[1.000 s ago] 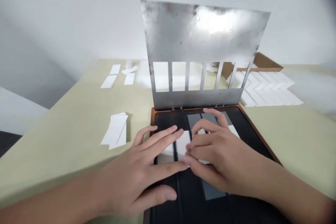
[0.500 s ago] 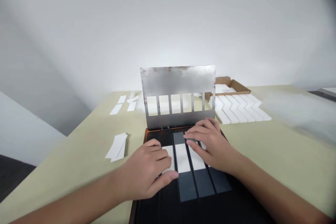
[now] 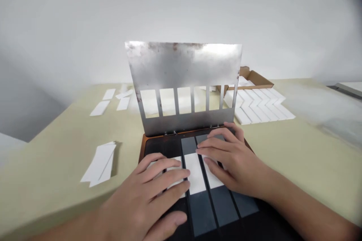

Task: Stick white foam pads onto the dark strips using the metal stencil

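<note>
A black board (image 3: pixel 160 144) with an orange-brown rim lies before me, carrying white rectangular cards (image 3: pixel 194 173) in a row between dark grey strips (image 3: pixel 202 212). Hinged at its far edge, a metal plate (image 3: pixel 175 67) with a row of rectangular cutouts stands upright. My left hand (image 3: pixel 147 196) is spread over the cards at the left, fingers apart, fingertips at a white card. On the right, my right hand (image 3: pixel 232 158) rests with parted fingers over the cards and the grey strips at the upper right. It partly hides the cards beneath.
Two or three white cards (image 3: pixel 100 163) lie overlapped on the yellowish table (image 3: pixel 70 135) at the left, with more cards (image 3: pixel 99 108) farther back. Behind the plate at the right are rows of white cards (image 3: pixel 261 105) and a cardboard box (image 3: pixel 258 79) holding white pieces.
The view has come closer to the board and plate. My left hand's fingers have stretched out and spread across the cards. My right hand stays over the right-hand cards, its fingers spread a little more.
</note>
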### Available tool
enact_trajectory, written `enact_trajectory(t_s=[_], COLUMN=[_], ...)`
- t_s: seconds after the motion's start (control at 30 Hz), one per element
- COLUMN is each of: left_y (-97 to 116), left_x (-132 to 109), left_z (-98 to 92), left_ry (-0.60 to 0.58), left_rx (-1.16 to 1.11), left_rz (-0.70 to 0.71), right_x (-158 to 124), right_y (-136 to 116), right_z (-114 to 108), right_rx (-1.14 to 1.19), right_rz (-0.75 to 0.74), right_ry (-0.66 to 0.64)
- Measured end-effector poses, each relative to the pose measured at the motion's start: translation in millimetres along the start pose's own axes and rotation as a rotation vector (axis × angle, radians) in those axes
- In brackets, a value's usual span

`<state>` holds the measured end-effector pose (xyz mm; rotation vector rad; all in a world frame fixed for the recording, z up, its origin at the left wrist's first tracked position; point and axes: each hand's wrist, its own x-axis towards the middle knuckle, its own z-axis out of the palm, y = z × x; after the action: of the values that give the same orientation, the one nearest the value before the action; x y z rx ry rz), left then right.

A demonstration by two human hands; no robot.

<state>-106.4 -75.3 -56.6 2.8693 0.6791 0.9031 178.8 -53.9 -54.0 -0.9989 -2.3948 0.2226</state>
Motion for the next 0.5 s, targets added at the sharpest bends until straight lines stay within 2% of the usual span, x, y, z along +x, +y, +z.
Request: enact_trajectory(t_s=[0.07,0.2,0.33,0.5], left_y=[-1,-4,-5,-5], left_x=[0,-1,-2,-1], left_z=[0.3,2.9,5.2,4.1], left_ry=[-0.017,-0.018,-0.016,-0.090], left_rx=[-0.042,-0.135,-0.139,-0.121], left_rz=[-0.012,-0.056,-0.099,-0.116], right_x=[2,5,6,6], right_y=[0,0,-1,-5], right_z=[-3,-6,-8,-15], right_rx=[-0.026,-0.061,-0.082,-0.114], right_rz=[0.023,0.020,-0.007,-0.013], right_ry=[0.024,-0.016,-0.041,-0.106])
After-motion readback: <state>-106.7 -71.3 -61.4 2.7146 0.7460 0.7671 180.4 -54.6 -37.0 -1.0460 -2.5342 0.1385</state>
